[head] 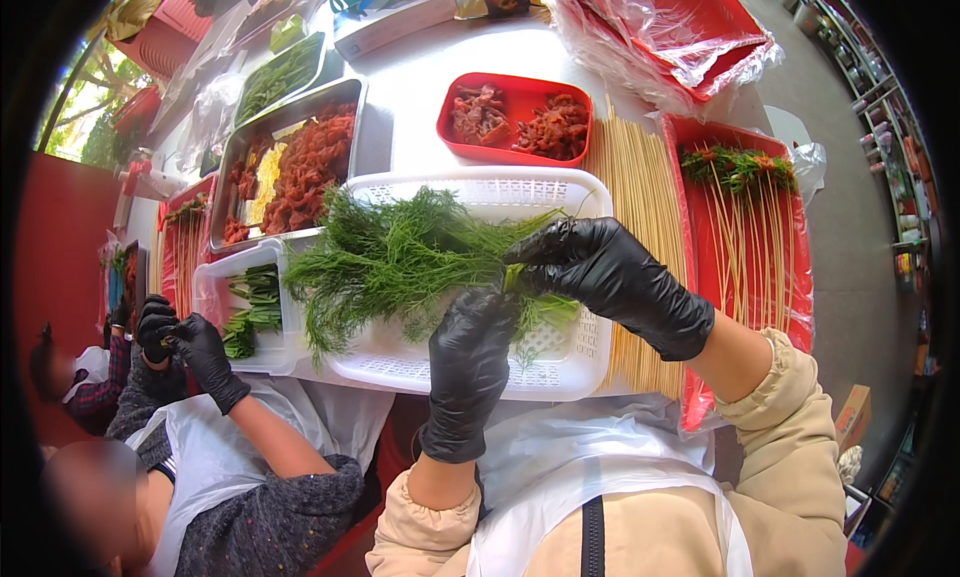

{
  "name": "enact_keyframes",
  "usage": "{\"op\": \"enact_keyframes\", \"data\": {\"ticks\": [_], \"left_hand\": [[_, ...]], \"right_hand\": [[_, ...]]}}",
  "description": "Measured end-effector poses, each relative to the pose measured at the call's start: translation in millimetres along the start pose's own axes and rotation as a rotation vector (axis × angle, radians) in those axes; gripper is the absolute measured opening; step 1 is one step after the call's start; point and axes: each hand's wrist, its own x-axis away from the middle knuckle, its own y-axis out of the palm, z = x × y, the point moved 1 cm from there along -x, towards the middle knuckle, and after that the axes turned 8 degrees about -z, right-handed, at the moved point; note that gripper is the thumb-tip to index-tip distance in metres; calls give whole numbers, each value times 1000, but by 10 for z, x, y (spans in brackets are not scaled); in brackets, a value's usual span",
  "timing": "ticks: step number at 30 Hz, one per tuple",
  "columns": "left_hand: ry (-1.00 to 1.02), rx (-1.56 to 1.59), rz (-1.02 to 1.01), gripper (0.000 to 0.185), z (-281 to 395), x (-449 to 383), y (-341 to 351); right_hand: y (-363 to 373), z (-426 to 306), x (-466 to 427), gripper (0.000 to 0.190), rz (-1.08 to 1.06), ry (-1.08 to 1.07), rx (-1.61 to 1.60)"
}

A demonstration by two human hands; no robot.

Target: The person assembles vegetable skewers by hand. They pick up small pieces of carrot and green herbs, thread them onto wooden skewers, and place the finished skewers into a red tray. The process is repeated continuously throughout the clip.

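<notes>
My left hand (472, 367) and my right hand (619, 284), both in black gloves, meet over a white perforated plastic basket (480, 386). Between their fingertips they pinch the green stems of feathery dill (405, 247). Its leafy fronds spread to the left, across the basket and over its left rim. My left fingers come from below, while my right thumb and fingers reach in from the right. The fingertips partly hide the pinched stems. More pale stems (555, 311) lie under my right hand in the basket.
Bamboo skewers (637, 194) lie right of the basket, beside a red tray (806, 277) of loaded skewers (739, 172). Behind sit a red container (517, 157) of meat strips and a metal tray (360, 119). A co-worker's gloved hands (202, 352) work near a clear bin (262, 359) of cut greens.
</notes>
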Motion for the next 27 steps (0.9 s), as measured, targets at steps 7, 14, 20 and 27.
{"op": "enact_keyframes", "data": {"ticks": [7, 14, 20, 27], "left_hand": [[116, -526, -50, 16, 103, -40, 24], [295, -521, 15, 42, 140, -125, 115], [203, -424, -58, 36, 82, -84, 89], [-39, 147, -131, 21, -15, -78, -42]], "right_hand": [[53, -49, 40, 19, -9, -65, 261], [15, -17, 15, 18, 41, -101, 330], [68, -64, -40, 15, -33, -60, 190], [3, -87, -199, 15, -175, -318, 611]]}}
